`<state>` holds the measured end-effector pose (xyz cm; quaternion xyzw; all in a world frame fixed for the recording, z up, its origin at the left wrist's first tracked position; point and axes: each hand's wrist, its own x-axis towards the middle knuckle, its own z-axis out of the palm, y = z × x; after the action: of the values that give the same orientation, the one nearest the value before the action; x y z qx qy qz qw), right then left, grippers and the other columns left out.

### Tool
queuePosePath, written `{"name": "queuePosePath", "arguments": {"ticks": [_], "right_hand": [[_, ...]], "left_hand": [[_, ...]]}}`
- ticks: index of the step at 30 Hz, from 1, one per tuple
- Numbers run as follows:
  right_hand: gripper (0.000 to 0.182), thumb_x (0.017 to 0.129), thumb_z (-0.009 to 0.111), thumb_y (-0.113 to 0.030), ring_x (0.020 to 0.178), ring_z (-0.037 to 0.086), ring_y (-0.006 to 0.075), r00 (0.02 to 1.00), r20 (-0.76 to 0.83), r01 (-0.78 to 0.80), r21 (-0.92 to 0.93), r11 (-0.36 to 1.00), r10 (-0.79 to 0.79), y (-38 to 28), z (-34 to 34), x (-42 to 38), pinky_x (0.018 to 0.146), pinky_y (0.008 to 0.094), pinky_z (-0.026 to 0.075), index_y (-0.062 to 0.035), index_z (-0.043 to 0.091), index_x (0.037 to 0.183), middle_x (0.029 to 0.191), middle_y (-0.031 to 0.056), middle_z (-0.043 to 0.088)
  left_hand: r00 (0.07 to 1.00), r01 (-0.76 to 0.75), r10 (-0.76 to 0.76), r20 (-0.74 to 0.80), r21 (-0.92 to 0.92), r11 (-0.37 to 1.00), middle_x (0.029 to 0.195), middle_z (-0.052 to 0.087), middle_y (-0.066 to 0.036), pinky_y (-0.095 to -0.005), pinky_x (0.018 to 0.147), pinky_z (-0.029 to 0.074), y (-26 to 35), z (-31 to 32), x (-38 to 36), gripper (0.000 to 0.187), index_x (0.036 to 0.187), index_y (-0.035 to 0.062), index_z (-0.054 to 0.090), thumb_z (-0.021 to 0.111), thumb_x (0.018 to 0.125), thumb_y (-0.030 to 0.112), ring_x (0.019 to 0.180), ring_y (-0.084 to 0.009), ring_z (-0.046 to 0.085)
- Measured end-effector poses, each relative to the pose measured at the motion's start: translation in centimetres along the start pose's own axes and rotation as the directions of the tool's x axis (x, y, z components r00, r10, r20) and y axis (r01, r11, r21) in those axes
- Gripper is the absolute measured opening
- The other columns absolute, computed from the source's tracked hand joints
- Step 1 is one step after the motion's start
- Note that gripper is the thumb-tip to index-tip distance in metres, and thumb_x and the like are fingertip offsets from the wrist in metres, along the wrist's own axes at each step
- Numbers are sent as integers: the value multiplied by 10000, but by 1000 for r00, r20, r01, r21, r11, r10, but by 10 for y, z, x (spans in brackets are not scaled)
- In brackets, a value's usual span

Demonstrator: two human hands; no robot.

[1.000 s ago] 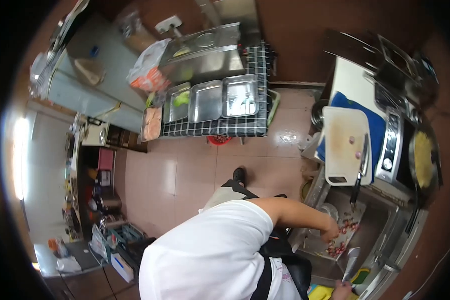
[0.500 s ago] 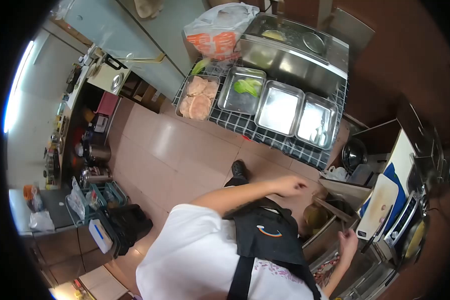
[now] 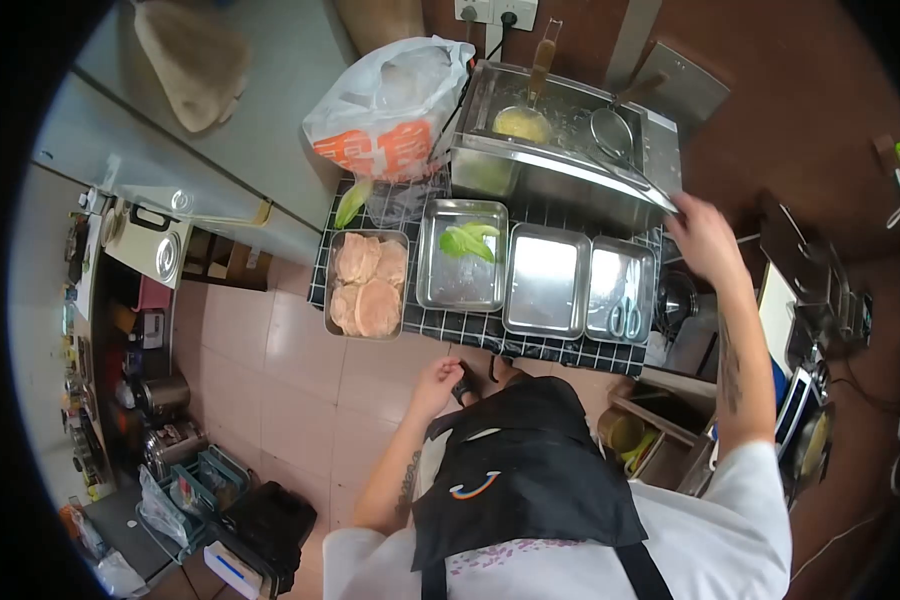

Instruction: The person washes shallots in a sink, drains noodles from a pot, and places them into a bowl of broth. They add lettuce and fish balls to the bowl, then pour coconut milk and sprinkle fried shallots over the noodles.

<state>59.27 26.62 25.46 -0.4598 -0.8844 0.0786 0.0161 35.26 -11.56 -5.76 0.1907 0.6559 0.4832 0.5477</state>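
Observation:
My right hand [image 3: 708,238] reaches out at the right corner of the steel deep fryer [image 3: 580,190], its fingers closed around a long thin metal utensil [image 3: 654,192] that slants over the fryer's rim. Low in front of my apron, my left hand [image 3: 438,386] hangs with curled fingers and nothing visible in it. In the fryer, a strainer [image 3: 523,122] with a wooden handle holds something yellow, and a second strainer [image 3: 611,132] lies beside it. Before the fryer stand a tray of pale meat patties [image 3: 378,306], a tray with green leaves [image 3: 468,241], a bare steel tray [image 3: 547,285] and a tray with scissors [image 3: 625,318].
A white plastic bag [image 3: 395,105] with orange print sits left of the fryer, a loose green leaf [image 3: 352,205] below it. The trays rest on a checked cloth [image 3: 450,325]. At right are an open drawer [image 3: 660,410] and a counter; a black bag [image 3: 270,530] is lower left.
My body and view have turned from the drawer and counter at right to face the table. My right hand has moved up to the fryer and now grips the utensil; my left has swung left.

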Motion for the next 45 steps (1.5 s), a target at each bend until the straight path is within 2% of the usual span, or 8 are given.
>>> {"name": "queuePosePath", "arguments": {"ticks": [6, 12, 26, 28, 33, 36, 41, 45], "right_hand": [[263, 867, 576, -125, 1013, 701, 353, 927, 337, 279, -334, 900, -163, -40, 39, 211, 841, 451, 576, -26, 737, 1049, 1079, 177, 728], [273, 908, 576, -159, 1039, 716, 310, 846, 448, 499, -476, 725, -289, -71, 110, 263, 850, 428, 582, -76, 755, 1097, 1117, 127, 742], [217, 927, 552, -147, 908, 683, 332, 903, 59, 366, -624, 690, -426, -57, -95, 198, 824, 434, 548, -114, 747, 1018, 945, 137, 726], [238, 945, 541, -167, 929, 681, 337, 963, 87, 260, -554, 791, -256, -67, -91, 193, 837, 443, 542, -118, 749, 1049, 984, 139, 724], [154, 798, 571, -55, 878, 712, 368, 987, 53, 159, -449, 879, -151, -51, -26, 173, 775, 456, 574, -16, 718, 819, 869, 206, 722], [273, 864, 688, -168, 848, 690, 382, 994, -8, 102, -235, 967, -107, -47, -2, 90, 801, 474, 548, -78, 717, 1120, 879, 205, 711], [396, 938, 616, -315, 1032, 672, 411, 774, 600, -284, 43, 958, 202, -14, 169, -10, 913, 500, 531, -38, 603, 1220, 1063, 249, 703], [601, 956, 562, -431, 1046, 672, 419, 720, 671, -175, -70, 982, 176, -13, 284, -46, 928, 482, 535, 101, 571, 1235, 1074, 290, 694]], "left_hand": [[970, 90, -82, -229, 26, 996, 1037, 675, -54, -246, 806, 497, -21, 6, -15, 299, 1231, 19, 632, 657, 964, 151, 912, -105, 626], [935, 144, -169, -313, -101, 984, 1032, 686, -77, -267, 816, 501, -12, 23, -13, 291, 1218, -4, 633, 646, 967, 143, 922, -135, 637], [970, 102, -96, -224, 16, 995, 1034, 684, -51, -285, 775, 501, -13, -25, 22, 336, 1241, 40, 647, 662, 929, 165, 909, -140, 632], [967, 110, -99, -235, 35, 993, 1036, 684, -50, -283, 771, 500, -14, -28, 23, 336, 1239, 40, 648, 660, 928, 165, 908, -137, 633], [976, 87, -63, -208, 107, 990, 1059, 681, -63, -286, 788, 500, -14, -34, 29, 336, 1244, 39, 641, 650, 942, 184, 920, -154, 642], [950, 190, -220, -223, -147, 971, 1102, 661, -82, -303, 798, 509, -8, -32, 34, 373, 1294, 41, 601, 638, 956, 196, 933, -171, 653], [907, 169, -309, -287, -424, 890, 1157, 612, -108, -313, 785, 530, -2, -15, 72, 525, 1409, 46, 461, 666, 968, 243, 948, -200, 667], [857, 55, -325, -400, -556, 830, 1151, 589, -129, -316, 763, 552, 0, -5, 116, 632, 1450, 41, 353, 688, 970, 279, 935, -232, 673]]}}
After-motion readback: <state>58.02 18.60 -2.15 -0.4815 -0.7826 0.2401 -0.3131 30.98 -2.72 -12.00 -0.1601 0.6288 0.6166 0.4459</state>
